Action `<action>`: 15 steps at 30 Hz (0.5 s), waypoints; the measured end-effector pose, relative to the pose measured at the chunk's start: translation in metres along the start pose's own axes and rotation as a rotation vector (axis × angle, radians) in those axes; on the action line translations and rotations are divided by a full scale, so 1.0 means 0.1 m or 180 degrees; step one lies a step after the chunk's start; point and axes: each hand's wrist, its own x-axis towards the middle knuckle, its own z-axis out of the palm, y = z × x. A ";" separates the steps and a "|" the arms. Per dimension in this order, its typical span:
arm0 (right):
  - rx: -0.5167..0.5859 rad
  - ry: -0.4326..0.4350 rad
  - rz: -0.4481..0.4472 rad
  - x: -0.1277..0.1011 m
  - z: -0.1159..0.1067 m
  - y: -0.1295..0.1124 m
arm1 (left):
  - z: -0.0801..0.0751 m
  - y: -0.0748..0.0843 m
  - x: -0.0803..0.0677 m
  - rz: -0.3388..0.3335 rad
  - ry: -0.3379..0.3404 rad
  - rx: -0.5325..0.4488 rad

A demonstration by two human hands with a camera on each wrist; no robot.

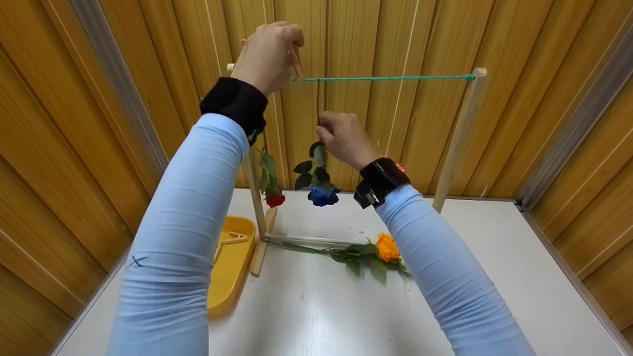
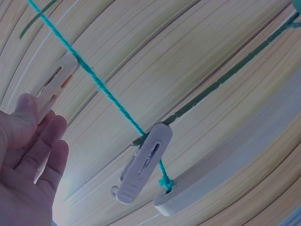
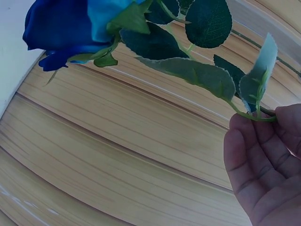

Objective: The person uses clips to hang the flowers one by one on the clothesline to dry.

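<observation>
I have the blue rose [image 1: 323, 195] hanging bloom-down in mid-air under the green string [image 1: 395, 77], roughly in front of the person and just to the right of the red rose. The right hand [image 1: 348, 140] pinches its stem [image 1: 320, 99] between thumb and fingertips, just above the leaves, and the upper end of that stem crosses the string. Up at the string, the left hand [image 1: 269, 54] pinches a pale clothespin [image 2: 57, 84]; on my left wrist view its tip is right at the string, though I cannot tell whether the two touch. Farther along the string, near the tied end, a second clothespin [image 2: 145, 165] sits clamped over the string and another stem, that of the red rose [image 1: 275, 199], which hangs head-down beside the left post. The string spans a wooden frame [image 1: 460, 143] standing on a white table [image 1: 306, 316]. Along the frame's bottom bar I see an orange rose [image 1: 386, 246] lying flat, its bloom close to the right sleeve [image 1: 445, 277]. Beyond the frame's left foot, partly behind the left sleeve [image 1: 168, 212], a yellow tray [image 1: 222, 291] holds more clothespins [image 1: 236, 239]. Wood-look panelling [image 1: 524, 123] closes in the back and both sides.
</observation>
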 end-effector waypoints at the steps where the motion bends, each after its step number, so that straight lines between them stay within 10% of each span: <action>1: -0.0010 0.0011 0.0010 0.02 0.01 0.01 | 0.01 -0.02 0.00 0.0002 0.0023 -0.0006; 15: 0.0088 0.0067 0.0061 0.24 0.29 -0.10 | 0.04 -0.13 -0.05 -0.0205 0.0000 -0.0090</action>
